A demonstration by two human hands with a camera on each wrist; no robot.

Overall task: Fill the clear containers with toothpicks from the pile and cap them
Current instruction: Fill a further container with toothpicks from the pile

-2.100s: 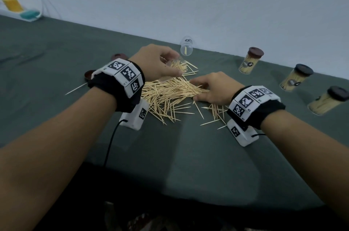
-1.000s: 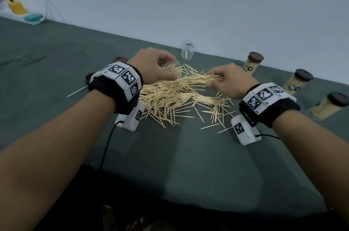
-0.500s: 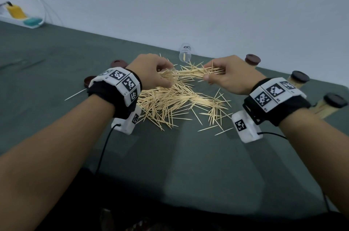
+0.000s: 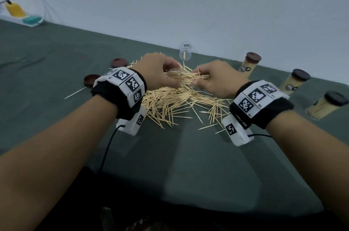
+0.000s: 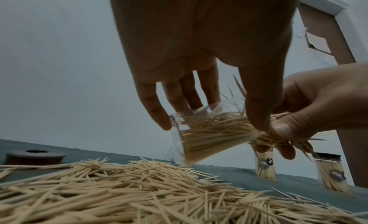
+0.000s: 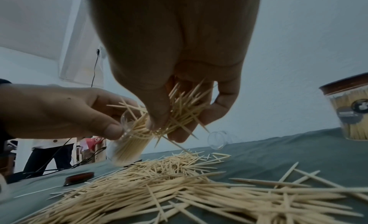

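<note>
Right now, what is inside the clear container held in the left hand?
The tilted clear container in the left hand holds a thick bundle of toothpicks, with more being fed in by the right hand. Fingers cover its mouth, so how full it is cannot be seen.

The head view looks forward and down from above at the tabletop [image 4: 188, 164], taking in both forearms and the wall behind. Each wrist view sits low under its palm, close to the toothpick pile [image 5: 139, 188], facing along the fingers toward the wall. All three share the pile, and each wrist view also catches the opposite hand.
</note>
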